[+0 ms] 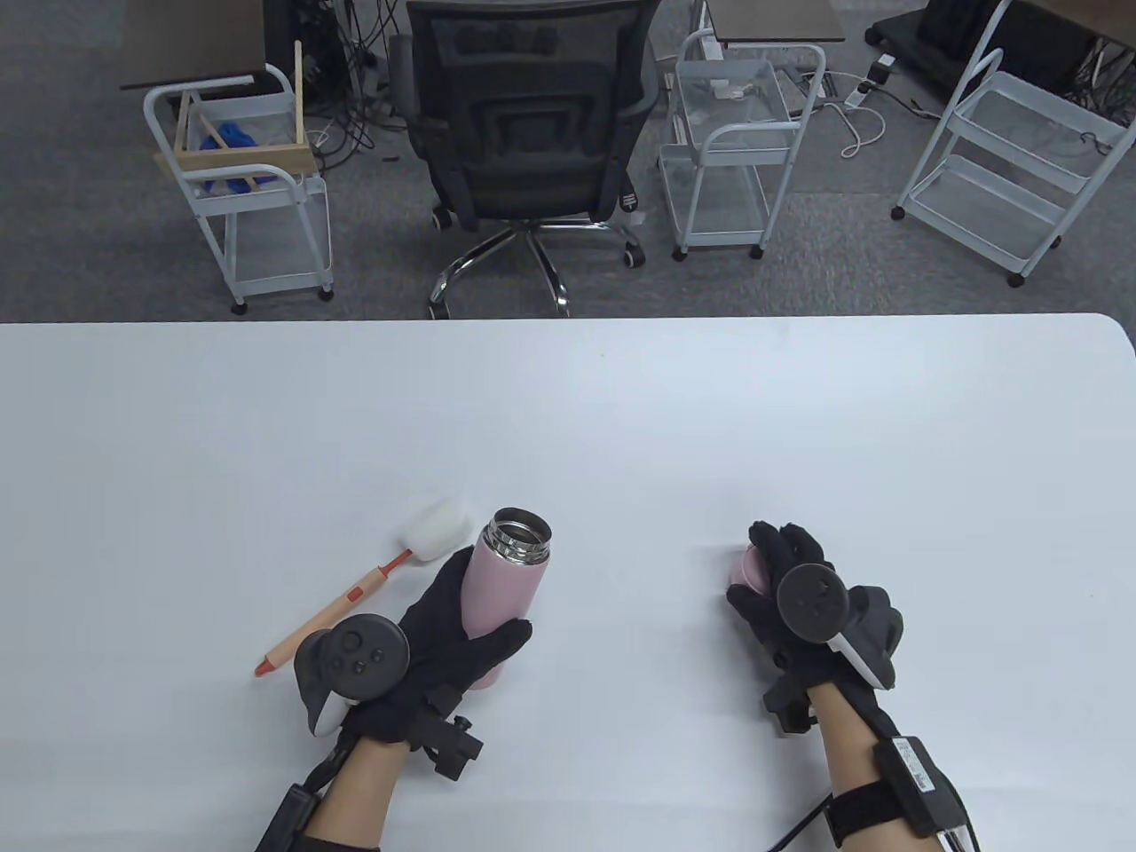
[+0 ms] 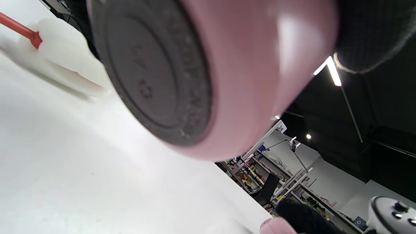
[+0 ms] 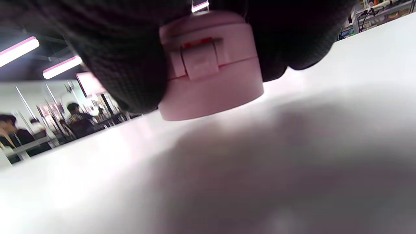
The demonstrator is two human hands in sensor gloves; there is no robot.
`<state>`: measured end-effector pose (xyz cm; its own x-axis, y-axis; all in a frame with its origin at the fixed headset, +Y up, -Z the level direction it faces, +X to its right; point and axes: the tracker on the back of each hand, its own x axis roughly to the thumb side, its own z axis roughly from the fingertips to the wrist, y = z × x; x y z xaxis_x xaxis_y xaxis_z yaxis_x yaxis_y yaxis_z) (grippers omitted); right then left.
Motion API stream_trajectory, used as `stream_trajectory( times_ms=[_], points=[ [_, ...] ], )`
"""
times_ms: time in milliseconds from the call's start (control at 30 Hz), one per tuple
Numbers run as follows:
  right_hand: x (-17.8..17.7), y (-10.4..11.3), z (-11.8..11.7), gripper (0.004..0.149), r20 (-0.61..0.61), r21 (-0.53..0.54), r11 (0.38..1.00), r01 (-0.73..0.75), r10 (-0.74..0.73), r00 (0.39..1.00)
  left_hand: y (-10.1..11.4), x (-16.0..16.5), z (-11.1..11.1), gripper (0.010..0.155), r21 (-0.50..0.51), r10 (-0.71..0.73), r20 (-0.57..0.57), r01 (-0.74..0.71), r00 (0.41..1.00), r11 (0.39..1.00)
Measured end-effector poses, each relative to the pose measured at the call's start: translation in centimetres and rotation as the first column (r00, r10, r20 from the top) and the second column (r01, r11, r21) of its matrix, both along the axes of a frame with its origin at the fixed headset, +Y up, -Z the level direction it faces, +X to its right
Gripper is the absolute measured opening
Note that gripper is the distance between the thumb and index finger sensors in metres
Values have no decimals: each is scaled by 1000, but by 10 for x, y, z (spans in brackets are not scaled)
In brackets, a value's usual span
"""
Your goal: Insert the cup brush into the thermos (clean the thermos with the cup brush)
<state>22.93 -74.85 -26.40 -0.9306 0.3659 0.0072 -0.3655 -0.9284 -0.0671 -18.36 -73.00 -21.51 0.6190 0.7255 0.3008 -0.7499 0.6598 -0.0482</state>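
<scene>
one pink thermos [image 1: 502, 593], one pink lid [image 1: 746, 569], one cup brush [image 1: 373, 581], all at one white counter [image 1: 621, 426]. two gloved hands: left hand [image 1: 444, 652], right hand [image 1: 785, 590], one tracker on each. beyond the counter, one office chair [image 1: 528, 133] and four white wire carts [image 1: 257, 195].

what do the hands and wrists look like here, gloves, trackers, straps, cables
Both the left hand and right hand wear black knit gloves. Each back carries a round dark tracker with a white underside; the left one shows buttons. Forearms are bare. Black wrist mounts, a labelled strap box on the right wrist, and thin black cables trail off.
</scene>
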Motion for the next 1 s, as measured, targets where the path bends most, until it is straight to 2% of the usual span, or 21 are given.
stream_trajectory(
  times_ms=[100,200,367,633,767,1000],
  points=[
    [6,10,4,81,-1,26,987,157,-157,988,0,1,1,83,1,-36,2,36,999,999],
    [12,18,9,79,2,64,949,309,-310,951,1,4,1,82,8,-73,13,73,997,997],
    [15,25,15,78,-17,85,890,448,-448,894,1,12,1,81,9,-153,45,153,987,988],
    [3,34,23,76,-98,83,811,578,-571,815,-3,29,4,80,-8,-272,141,276,952,961],
    [-8,38,29,75,-151,91,801,591,-576,804,-3,37,6,80,1,-330,184,335,926,942],
    [-37,41,39,74,-276,35,766,642,-610,743,-5,50,10,80,6,-376,249,387,893,922]
  ],
)
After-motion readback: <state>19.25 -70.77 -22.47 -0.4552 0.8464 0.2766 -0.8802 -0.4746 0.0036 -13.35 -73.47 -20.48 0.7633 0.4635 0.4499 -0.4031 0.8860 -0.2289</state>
